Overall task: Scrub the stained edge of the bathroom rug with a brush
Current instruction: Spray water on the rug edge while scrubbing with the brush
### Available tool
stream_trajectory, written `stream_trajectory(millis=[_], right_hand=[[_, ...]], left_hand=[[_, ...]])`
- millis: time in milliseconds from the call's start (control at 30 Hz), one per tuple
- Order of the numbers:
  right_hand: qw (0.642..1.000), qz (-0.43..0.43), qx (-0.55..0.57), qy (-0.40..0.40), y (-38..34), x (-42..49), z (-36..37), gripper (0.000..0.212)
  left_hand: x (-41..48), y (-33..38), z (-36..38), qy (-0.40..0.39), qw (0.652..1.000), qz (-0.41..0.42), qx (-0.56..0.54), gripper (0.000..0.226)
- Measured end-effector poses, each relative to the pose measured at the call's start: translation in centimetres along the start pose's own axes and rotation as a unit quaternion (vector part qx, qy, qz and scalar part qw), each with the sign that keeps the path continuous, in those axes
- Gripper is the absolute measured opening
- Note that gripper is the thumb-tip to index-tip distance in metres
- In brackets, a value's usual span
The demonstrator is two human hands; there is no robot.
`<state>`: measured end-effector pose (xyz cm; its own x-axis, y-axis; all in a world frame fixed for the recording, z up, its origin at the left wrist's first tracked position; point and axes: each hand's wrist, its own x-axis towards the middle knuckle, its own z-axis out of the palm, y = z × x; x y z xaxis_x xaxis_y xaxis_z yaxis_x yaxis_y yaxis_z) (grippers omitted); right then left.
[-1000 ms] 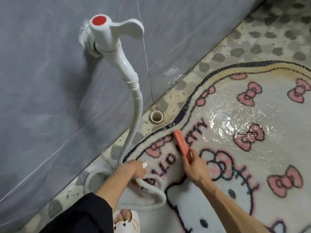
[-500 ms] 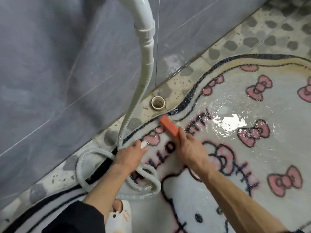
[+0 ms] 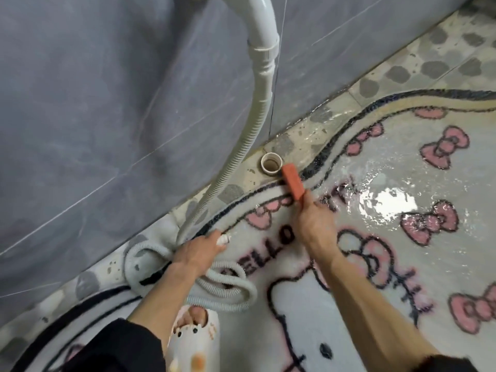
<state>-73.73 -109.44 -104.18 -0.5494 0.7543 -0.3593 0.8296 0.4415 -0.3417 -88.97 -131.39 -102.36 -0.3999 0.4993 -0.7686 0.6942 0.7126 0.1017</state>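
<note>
Scrubbing is under way at the rug's border. Right hand [image 3: 314,224] grips the rear end of the orange brush [image 3: 293,181], fingers curled round it. The brush head reaches ahead of the knuckles onto the dark edge band [image 3: 319,167] of the rug [image 3: 429,264], just short of a small open drain pipe [image 3: 271,164] in the floor. Left hand [image 3: 198,249], nearer the person and left of the right hand, holds the tip of the ribbed hose [image 3: 236,162], whose white nozzle [image 3: 224,238] pokes out past the fingers toward the border. The hose loops beneath that wrist. To the right of the brush hand the pile is soaked, with a glossy puddle [image 3: 386,202]. Yellowish-brown discolouration shows along the border farther right, beyond the brush. I judge that only this short stretch is being worked and most of the stained edge remains to be scrubbed and rinsed.
</note>
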Motion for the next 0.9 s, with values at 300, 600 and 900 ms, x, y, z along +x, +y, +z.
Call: stream_trajectory(millis=[300,600,900], right_hand=[[0.986,-0.113,-0.096,-0.072,-3.5,-3.0,1.9,0.046],[0.97,-0.137,-0.095,-0.176,-3.1,-11.1,2.7,0.055],[0.99,-0.093,-0.042,-0.096,-1.6,-6.4,0.3,0.046]], left_hand=[[-0.1,-0.3,0.4,0.033,0.998,0.015,0.05,0.028],[0.8,-0.1,0.9,0.019,0.999,-0.004,0.043,0.038],[0.3,1.1,1.2,0.057,0.998,0.031,0.006,0.035]])
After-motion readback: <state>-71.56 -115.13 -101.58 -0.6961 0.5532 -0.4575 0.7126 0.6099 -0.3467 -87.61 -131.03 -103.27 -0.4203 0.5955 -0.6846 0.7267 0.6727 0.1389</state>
